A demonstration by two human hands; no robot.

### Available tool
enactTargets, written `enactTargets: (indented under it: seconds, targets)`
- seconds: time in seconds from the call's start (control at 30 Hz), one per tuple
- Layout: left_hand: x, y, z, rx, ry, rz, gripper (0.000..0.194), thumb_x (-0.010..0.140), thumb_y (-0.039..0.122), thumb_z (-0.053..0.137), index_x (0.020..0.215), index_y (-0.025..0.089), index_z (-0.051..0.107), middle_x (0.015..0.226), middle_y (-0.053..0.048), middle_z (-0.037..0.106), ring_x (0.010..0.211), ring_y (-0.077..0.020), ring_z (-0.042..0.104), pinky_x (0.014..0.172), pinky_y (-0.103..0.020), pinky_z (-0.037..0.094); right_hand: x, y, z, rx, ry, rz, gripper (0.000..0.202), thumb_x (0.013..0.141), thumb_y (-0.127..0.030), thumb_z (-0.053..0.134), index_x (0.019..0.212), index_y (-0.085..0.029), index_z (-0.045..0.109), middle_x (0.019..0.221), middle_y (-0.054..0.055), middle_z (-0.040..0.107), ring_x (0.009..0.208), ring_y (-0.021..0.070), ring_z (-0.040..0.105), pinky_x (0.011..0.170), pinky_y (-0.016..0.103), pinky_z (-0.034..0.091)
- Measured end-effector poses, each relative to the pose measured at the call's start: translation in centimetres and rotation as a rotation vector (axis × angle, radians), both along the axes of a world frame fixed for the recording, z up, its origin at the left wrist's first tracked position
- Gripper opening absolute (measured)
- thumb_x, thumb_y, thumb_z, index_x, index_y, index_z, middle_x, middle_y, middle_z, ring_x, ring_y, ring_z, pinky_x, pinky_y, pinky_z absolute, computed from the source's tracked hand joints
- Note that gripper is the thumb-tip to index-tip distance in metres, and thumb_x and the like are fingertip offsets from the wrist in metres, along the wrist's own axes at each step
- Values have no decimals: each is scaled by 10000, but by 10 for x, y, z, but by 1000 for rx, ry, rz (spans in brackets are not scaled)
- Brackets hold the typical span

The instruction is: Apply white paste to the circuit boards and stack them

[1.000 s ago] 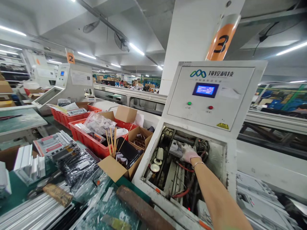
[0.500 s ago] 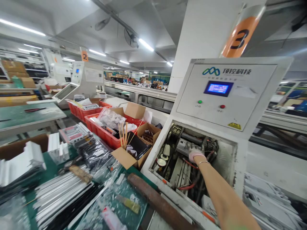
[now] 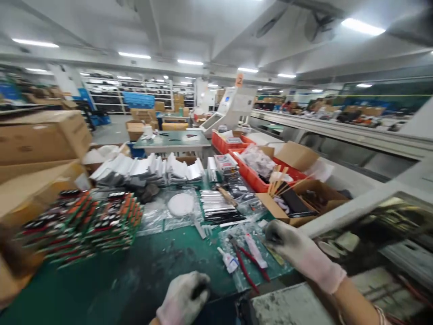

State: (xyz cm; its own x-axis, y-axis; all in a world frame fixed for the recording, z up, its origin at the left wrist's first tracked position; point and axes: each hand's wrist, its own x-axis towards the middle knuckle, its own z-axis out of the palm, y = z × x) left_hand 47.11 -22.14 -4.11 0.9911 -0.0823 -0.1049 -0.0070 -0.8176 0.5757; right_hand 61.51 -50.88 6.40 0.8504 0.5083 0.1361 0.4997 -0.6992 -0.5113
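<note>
My left hand [image 3: 185, 295], in a white and pink glove with grey fingertips, hovers low over the green tabletop [image 3: 145, 266]. Its fingers are loosely bent, with a gap by the thumb and no object visible. My right hand [image 3: 299, 250], gloved alike, hangs above the bench's right side, near the machine opening [image 3: 372, 243]. Motion blurs its curled fingers, so whether they hold anything is unclear. Between the hands lie red-handled pliers [image 3: 244, 262], a white tube [image 3: 228, 260] and a red and white tube [image 3: 255, 250] on clear plastic.
Stacked green circuit boards [image 3: 111, 221] stand at left beside cardboard boxes [image 3: 40, 135]. Farther back are white profiles [image 3: 149, 169], thin metal strips [image 3: 218, 205], a white disc [image 3: 181, 204] and a hammer [image 3: 227, 196]. Red bins [image 3: 248, 174] and an open carton [image 3: 274, 207] border the right.
The view has swung left, away from the machine's panel and towards the bench. My right hand has come out of the machine's opening, and my left hand has entered view.
</note>
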Motion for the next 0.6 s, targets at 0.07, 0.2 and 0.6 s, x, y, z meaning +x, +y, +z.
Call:
enactTargets:
  seconds: [0.07, 0.2, 0.6]
  targets:
    - [-2, -3, 16, -23, 67, -11, 321, 785, 217, 562, 1079, 233, 689, 1069, -19, 727, 999, -204, 672, 913, -275, 511, -10, 55, 5, 100, -10, 176, 67, 775, -286, 486, 730, -237, 494, 767, 5, 606, 718, 180, 545, 681, 295, 410]
    - [-22, 12, 38, -94, 208, -77, 360, 716, 300, 685, 1074, 305, 718, 989, 39, 747, 913, -189, 694, 805, -217, 527, -32, 162, 11, 171, 78, 511, 53, 734, -191, 437, 705, -224, 466, 723, 1, 547, 696, 168, 490, 665, 290, 357]
    - [-257, 202, 100, -274, 151, 887, 264, 554, 378, 793, 564, 147, 667, 517, 5, 629, 451, -138, 560, 426, -200, 444, -163, 279, -88, 251, 588, 748, 251, 867, -318, 450, 916, -197, 664, 782, 10, 683, 757, 182, 625, 682, 259, 465]
